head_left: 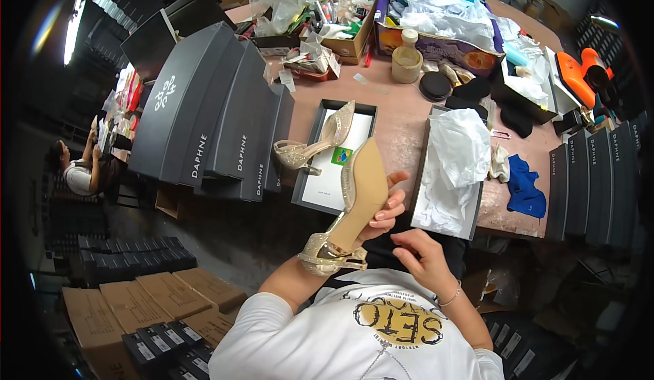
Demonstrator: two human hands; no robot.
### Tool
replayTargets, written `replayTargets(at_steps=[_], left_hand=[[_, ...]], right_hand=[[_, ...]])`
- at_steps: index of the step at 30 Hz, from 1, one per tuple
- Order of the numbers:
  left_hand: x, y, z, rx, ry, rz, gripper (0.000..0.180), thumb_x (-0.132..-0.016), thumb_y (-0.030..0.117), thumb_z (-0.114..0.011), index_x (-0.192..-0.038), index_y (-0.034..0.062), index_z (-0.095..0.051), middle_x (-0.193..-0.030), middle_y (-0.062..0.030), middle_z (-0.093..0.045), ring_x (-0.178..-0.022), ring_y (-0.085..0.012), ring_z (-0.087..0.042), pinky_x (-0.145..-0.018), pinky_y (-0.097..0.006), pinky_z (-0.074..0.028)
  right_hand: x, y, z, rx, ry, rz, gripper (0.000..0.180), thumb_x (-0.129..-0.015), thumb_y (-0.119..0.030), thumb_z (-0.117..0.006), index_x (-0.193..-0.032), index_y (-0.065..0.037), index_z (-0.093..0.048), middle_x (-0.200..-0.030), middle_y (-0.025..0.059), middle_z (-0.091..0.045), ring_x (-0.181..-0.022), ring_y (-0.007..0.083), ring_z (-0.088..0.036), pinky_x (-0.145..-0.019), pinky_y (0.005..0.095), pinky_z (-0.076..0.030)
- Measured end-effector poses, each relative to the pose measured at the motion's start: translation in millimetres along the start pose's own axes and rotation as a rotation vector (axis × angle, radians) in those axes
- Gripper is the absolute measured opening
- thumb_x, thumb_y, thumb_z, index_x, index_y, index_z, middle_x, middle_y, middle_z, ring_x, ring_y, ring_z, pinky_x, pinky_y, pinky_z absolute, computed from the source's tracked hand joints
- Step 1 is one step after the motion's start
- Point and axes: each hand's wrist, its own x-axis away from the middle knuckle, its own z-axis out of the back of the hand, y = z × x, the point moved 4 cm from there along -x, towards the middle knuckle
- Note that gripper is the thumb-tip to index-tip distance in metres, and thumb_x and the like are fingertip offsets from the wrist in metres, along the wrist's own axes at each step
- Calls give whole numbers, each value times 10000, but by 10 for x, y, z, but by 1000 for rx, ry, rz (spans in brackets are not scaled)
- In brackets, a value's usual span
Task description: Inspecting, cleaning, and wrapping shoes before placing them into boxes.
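My left hand [386,218] grips a glittery gold high-heeled shoe [359,193] from behind, its tan sole turned up and its heel toward my body. Much of the palm is hidden by the sole. Just to the right, my right hand [424,256] hovers with loosely bent fingers and thumb apart, holding nothing. Its matching gold shoe [332,129] rests across a dark box lid [371,114] with a pale inside and a small green card [342,155]. Beyond my right hand lies an open shoebox [470,227] filled with crumpled white tissue paper [455,155].
Stacked dark shoeboxes [180,107] rise at the left, with more boxes [596,176] at the right. A blue cloth [526,186], a jar [407,60] and an orange tool [573,80] lie on the table. Cartons [160,297] stand on the floor; another person [85,172] sits far left.
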Motion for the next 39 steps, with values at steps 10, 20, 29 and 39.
replayTargets(at_steps=[10, 20, 29, 39], left_hand=[[69, -13, 175, -299, 196, 36, 580, -953, 335, -537, -1375, -4, -330, -850, -166, -577, -608, -192, -577, -429, -253, -496], [87, 34, 269, -217, 240, -1, 615, -921, 305, -597, -1378, 3, -318, -865, -166, -567, -622, -195, -560, -428, -246, -483], [133, 85, 455, -113, 344, -54, 529, -910, 322, -613, -1314, 36, -428, -899, -129, -579, -621, -157, -525, -461, -222, -453], [171, 209, 697, -143, 487, -197, 441, -942, 272, -547, -1280, 9, -447, -865, -97, -539, -595, -139, -476, -442, -213, -390]], right_hand=[[-18, -60, -127, 95, -99, 70, 236, -847, -111, -678, -1056, -12, -627, -948, 109, -602, -716, 226, -617, -643, 302, -502], [2, -66, -216, 66, -149, 82, 257, -834, -95, -690, -1064, 1, -628, -975, 104, -608, -688, 180, -580, -634, 268, -486], [9, -70, -212, 43, -144, 94, 289, -837, -120, -697, -1087, -2, -616, -911, 84, -582, -699, 159, -559, -638, 261, -472], [-85, -281, -273, -151, -271, 95, 168, -826, -132, -708, -879, 10, -635, -790, 78, -613, -697, 178, -592, -630, 268, -464]])
